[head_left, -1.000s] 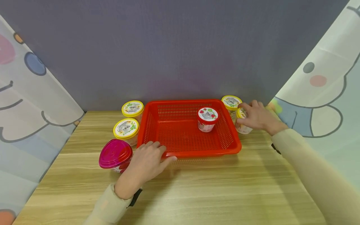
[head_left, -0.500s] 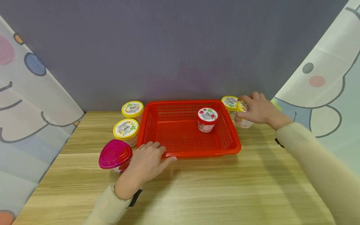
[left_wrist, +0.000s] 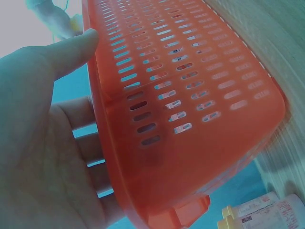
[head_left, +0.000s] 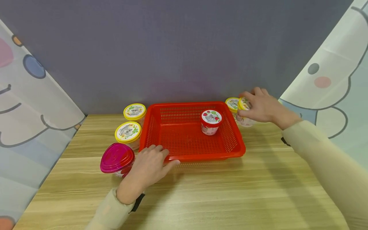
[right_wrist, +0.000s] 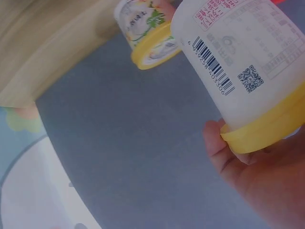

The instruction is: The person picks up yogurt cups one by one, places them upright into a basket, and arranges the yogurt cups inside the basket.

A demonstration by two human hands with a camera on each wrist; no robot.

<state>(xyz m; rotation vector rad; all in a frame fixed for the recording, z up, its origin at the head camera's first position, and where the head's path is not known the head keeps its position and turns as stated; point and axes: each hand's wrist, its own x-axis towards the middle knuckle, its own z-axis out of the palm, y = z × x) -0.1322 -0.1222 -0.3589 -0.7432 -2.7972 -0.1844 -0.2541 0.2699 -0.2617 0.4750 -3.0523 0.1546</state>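
In the head view my left hand [head_left: 149,166] holds the front left corner of a red plastic basket [head_left: 189,157]. The left wrist view shows the thumb against the rim and the fingers reaching behind it. At the right, my right hand [head_left: 260,107] grips a yellow-lidded printed cup [head_left: 247,122] around its lid, beside the basket's back right corner. Its barcode side faces the right wrist camera. Whether its base touches the table cannot be told. Close by stands another yellow-lidded cup [head_left: 231,103], partly hidden. A red-lidded cup [head_left: 211,123] stands upright inside the basket.
Left of the basket stand two yellow-lidded cups, one at the back [head_left: 134,111] and one nearer [head_left: 127,132]. A container with a magenta lid [head_left: 117,158] is beside my left hand. Behind the wooden table [head_left: 201,198] rises a grey wall [head_left: 184,57].
My right hand has moved back and slightly left with the yellow-lidded cup, bringing it up to the other cup there. My left hand has stayed on the basket rim.
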